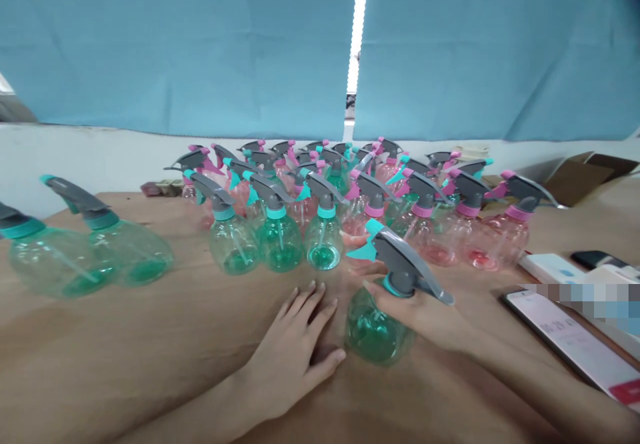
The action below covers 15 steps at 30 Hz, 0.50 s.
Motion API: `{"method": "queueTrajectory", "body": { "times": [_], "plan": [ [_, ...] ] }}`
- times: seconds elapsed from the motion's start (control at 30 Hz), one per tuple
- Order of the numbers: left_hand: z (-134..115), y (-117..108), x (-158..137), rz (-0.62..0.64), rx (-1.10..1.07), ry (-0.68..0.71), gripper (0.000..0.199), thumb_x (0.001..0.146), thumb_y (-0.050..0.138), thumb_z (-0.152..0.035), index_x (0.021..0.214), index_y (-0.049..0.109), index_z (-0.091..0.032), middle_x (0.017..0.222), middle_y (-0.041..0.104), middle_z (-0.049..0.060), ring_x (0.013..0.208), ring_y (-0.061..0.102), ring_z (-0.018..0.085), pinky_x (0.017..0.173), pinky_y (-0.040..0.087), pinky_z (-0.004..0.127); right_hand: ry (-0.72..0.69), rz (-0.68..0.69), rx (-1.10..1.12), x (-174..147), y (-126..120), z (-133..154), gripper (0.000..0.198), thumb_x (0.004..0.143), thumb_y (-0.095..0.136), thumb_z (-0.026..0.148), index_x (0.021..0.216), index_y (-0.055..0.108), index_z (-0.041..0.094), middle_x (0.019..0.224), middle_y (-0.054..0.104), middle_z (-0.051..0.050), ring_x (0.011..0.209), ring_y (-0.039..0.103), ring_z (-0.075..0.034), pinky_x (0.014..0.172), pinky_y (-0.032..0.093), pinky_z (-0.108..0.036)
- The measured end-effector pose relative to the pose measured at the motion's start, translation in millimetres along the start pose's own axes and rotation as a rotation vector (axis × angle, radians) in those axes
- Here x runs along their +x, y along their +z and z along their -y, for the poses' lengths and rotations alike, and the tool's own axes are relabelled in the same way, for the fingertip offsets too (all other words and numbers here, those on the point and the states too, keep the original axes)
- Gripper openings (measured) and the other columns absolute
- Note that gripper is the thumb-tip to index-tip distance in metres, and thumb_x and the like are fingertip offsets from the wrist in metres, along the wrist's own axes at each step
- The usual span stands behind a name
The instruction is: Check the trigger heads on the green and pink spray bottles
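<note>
My right hand (pixel 407 307) grips a green spray bottle (pixel 376 332) around its neck, just under the grey and teal trigger head. The bottle is upright in front of me. To its left my left hand (pixel 295 344) lies palm down on the brown table (pixel 165 344), fingers stretched out, touching no bottle. Just beyond it stand green spray bottles with teal collars, among them a clear-lit one (pixel 323 247) and a darker one (pixel 280 247). Pink spray bottles (pixel 493 241) with pink collars line up to the right.
Two green spray bottles (pixel 133 251) stand apart at the left. Several more bottles crowd the back rows. At right lie a phone (pixel 565 337) with a lit screen and a white box (pixel 550 267). A cardboard box (pixel 575 181) sits behind. A blue curtain (pixel 175 51) hangs beyond.
</note>
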<state>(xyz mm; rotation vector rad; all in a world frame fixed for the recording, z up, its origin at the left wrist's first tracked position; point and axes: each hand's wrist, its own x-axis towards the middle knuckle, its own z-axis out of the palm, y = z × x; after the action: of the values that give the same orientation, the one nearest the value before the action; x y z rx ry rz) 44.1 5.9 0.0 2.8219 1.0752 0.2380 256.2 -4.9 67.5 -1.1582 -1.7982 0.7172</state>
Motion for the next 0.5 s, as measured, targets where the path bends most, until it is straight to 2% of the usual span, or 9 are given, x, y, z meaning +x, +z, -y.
{"method": "queueTrajectory", "body": {
  "times": [0.1, 0.33, 0.5],
  "plan": [
    [-0.2, -0.2, 0.3, 0.007, -0.011, -0.007, 0.061, 0.093, 0.045, -0.051, 0.141, 0.038, -0.015, 0.148, 0.032, 0.014, 0.137, 0.027, 0.03, 0.108, 0.027, 0.051, 0.024, -0.014, -0.012, -0.5, -1.0, 4.3, 0.03, 0.078, 0.049, 0.021, 0.103, 0.064, 0.028, 0.086, 0.07, -0.002, 0.085, 0.069, -0.02, 0.078, 0.058, -0.035],
    [-0.8, -0.9, 1.5, 0.017, -0.005, -0.012, 0.061, 0.093, 0.045, -0.052, 0.141, 0.037, -0.014, 0.149, 0.031, 0.014, 0.137, 0.026, 0.03, 0.108, 0.026, 0.05, 0.069, -0.037, 0.004, 2.1, 0.7, 6.1, 0.033, 0.073, 0.05, 0.025, 0.102, 0.064, 0.026, 0.078, 0.07, -0.003, 0.086, 0.07, -0.021, 0.079, 0.058, -0.036],
    [-1.8, -2.3, 1.8, 0.021, -0.002, -0.015, 0.061, 0.093, 0.046, -0.051, 0.14, 0.038, -0.014, 0.148, 0.032, 0.014, 0.136, 0.027, 0.031, 0.108, 0.027, 0.05, 0.074, -0.065, -0.006, 0.8, 0.7, 2.3, 0.022, 0.072, 0.051, 0.023, 0.089, 0.065, 0.025, 0.081, 0.072, -0.003, 0.084, 0.071, -0.021, 0.077, 0.059, -0.035]
  ]
}}
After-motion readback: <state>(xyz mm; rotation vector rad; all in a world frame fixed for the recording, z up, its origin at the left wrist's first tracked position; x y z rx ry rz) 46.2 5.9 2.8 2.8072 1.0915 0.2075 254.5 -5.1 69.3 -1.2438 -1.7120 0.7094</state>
